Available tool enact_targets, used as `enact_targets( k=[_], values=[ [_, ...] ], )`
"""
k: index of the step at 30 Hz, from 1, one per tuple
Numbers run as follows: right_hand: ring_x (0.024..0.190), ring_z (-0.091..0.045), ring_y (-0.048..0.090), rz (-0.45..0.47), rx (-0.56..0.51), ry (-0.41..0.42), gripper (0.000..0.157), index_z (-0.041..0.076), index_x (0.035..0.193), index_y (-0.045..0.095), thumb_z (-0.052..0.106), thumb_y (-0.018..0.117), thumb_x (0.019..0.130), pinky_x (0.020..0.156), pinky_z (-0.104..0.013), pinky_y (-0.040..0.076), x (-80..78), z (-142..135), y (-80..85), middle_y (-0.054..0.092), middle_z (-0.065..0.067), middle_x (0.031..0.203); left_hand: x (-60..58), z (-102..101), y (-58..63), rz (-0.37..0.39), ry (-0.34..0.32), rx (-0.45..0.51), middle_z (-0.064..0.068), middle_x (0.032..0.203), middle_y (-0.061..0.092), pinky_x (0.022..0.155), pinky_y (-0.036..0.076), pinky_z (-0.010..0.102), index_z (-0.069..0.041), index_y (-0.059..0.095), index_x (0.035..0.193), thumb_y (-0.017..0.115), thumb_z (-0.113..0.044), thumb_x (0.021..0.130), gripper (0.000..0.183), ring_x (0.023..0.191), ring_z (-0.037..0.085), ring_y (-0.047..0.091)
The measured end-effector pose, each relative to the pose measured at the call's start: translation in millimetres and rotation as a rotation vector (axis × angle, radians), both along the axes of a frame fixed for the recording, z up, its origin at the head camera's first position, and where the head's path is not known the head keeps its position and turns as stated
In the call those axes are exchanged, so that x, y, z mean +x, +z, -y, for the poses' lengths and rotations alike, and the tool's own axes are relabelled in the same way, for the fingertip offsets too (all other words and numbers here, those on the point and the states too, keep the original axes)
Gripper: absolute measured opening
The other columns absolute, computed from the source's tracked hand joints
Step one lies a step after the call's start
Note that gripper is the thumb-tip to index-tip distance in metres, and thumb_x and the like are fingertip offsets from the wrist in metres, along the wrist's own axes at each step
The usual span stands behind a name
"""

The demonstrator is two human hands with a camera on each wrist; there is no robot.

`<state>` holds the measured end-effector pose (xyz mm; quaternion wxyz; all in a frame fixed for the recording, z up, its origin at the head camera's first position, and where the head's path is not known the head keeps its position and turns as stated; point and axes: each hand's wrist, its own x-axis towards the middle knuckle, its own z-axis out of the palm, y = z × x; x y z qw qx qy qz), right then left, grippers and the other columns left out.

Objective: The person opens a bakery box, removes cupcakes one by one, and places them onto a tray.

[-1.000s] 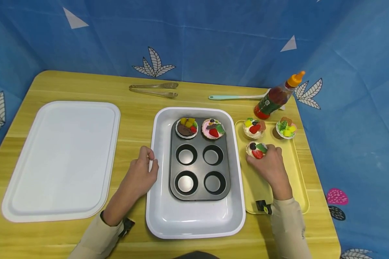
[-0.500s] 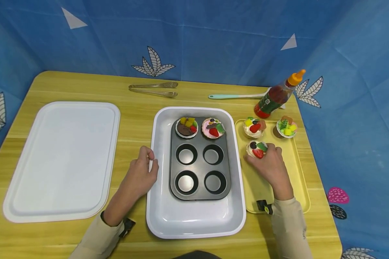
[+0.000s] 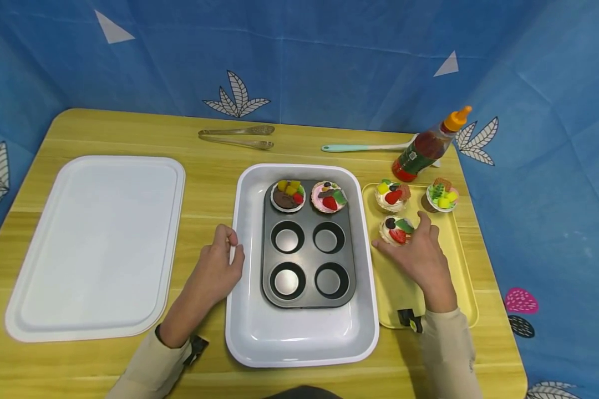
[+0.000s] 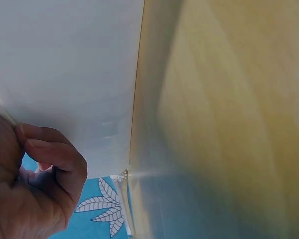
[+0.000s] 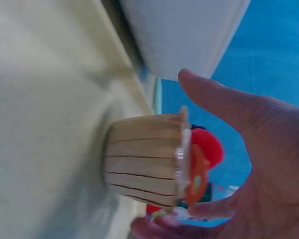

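standing wide beside front cupcake (image 3: 393, 229), right hand (image 3: 420, 256) is likely finishing placement, next needing withdrawal; left hand (image 3: 221, 267) is pinching white pan (image 3: 304, 335).

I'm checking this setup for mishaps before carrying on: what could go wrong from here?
The right hand is spread around the front cupcake without visibly gripping it; closing high might dislodge its strawberry slice. Another cupcake stands close behind on the yellow tray, so a forward nudge could knock both. The left hand pinches the edge of the white basin; a tug might jostle the muffin pan inside.
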<state>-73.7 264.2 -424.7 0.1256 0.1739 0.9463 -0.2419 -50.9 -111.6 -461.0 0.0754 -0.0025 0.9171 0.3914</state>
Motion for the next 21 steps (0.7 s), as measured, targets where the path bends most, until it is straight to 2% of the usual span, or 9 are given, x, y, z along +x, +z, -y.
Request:
enact_targets(
  k=[6, 13, 21],
  values=[
    [0.111, -0.049, 0.044, -0.097, 0.041, 0.015, 0.12, 0.0, 0.156, 0.012, 0.06, 0.078, 0.075, 0.091, -0.062, 0.042, 5.4, 4, 16.7, 0.033, -0.036, 0.135, 0.3, 1, -0.6, -0.003, 0.003, -0.001, 0.004, 0.058, 0.037, 0.044, 0.032, 0.032, -0.01, 0.04, 0.107, 0.051, -0.016, 0.099, 0.015, 0.047, 0.018, 0.037],
    [0.128, -0.052, 0.03, -0.213, 0.061, 0.064, 0.112, -0.002, 0.153, 0.022, 0.051, 0.082, 0.075, 0.101, -0.066, 0.031, 4.8, 15, 33.7, 0.029, -0.035, 0.143, -0.1, 1, 0.7, -0.003, 0.003, -0.002, 0.004, 0.059, 0.037, 0.045, 0.032, 0.032, -0.01, 0.04, 0.107, 0.05, -0.017, 0.099, 0.015, 0.047, 0.018, 0.037],
    [0.123, -0.051, 0.037, -0.26, -0.002, 0.157, 0.107, 0.0, 0.153, 0.027, 0.05, 0.083, 0.076, 0.093, -0.065, 0.038, -3.9, 37, 45.3, 0.032, -0.033, 0.144, -0.1, 0, 1.2, 0.018, -0.005, 0.002, 0.004, 0.058, 0.037, 0.045, 0.033, 0.032, -0.011, 0.039, 0.108, 0.05, -0.017, 0.1, 0.015, 0.047, 0.019, 0.038]
  ],
)
